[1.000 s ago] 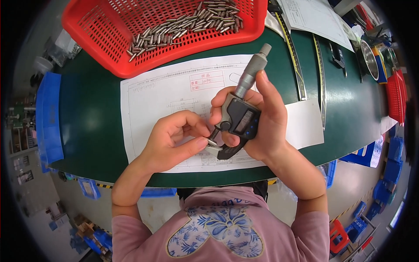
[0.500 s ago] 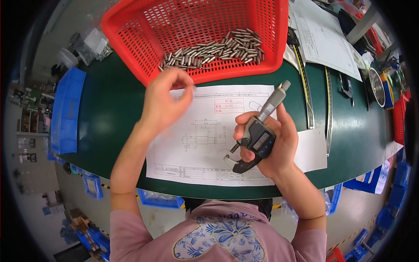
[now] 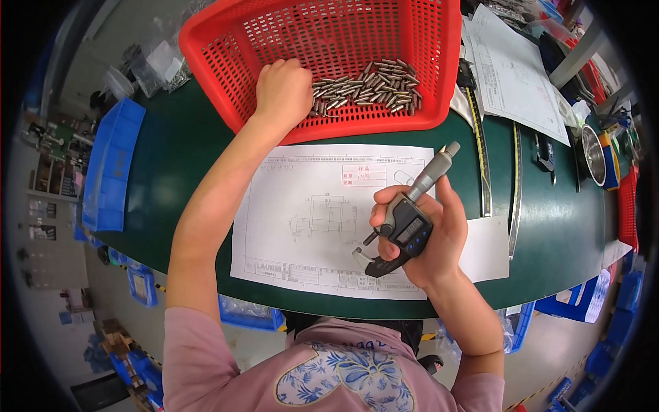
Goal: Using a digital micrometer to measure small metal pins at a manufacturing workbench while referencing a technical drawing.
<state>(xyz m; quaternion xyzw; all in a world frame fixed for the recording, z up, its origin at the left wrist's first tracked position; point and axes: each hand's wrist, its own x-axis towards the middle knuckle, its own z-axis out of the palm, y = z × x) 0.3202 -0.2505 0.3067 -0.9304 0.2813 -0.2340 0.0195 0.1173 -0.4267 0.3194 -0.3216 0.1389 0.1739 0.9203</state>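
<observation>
The fingers of the right hand (image 3: 443, 237) are clamped around the micrometer (image 3: 413, 231). The left hand (image 3: 283, 89) is in the red basket (image 3: 384, 126), metal pins (image 3: 377, 86) lying just beside its fingers; whether these are apart, I cannot tell.

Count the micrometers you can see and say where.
1: the micrometer is in the right hand, above the drawing. Others may be hidden.

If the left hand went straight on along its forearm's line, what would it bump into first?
Probably the far wall of the red perforated basket; the left hand is within its outline in this view, though depth is unclear.
</observation>
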